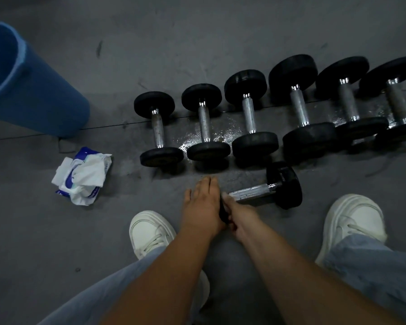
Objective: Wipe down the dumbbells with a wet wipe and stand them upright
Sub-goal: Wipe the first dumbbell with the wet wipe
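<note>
A near dumbbell (251, 192) lies on its side on the dark floor (197, 43), just in front of a row of six dumbbells (249, 113) that also lie flat. The left hand (202, 202) rests over its near head with fingers (208, 184) stretched out straight. The right hand (234, 218) curls round that same head from the other side. An opened wet wipe pack (82, 177) sits well to the left, beside a blue hollow cylinder (45, 102). The floor between the row's handles shines wet.
</note>
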